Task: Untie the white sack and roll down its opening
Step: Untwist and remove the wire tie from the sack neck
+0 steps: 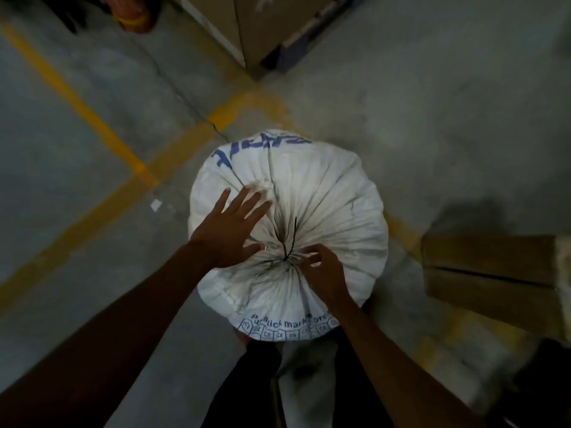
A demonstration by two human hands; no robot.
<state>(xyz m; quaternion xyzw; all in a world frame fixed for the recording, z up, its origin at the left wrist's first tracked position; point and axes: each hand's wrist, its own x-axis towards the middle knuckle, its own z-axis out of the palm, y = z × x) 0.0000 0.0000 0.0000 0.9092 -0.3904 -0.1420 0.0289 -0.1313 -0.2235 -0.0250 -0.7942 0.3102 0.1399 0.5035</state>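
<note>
A full white sack (333,205) with blue print stands upright on the floor, seen from above. Its top is gathered into pleats and cinched by a thin black tie (290,242) near the sack's near side. My left hand (230,225) lies flat on the sack to the left of the knot, fingers spread, holding nothing. My right hand (321,267) is just right of the knot, its fingers curled and pinching at the gathered fabric beside the tie. Whether it grips the tie itself is unclear.
The grey concrete floor carries yellow painted lines (92,118). A cardboard box (494,279) lies close to the sack's right. Taller cartons on a pallet (265,29) stand at the back. An orange-red object (133,17) sits at the top left.
</note>
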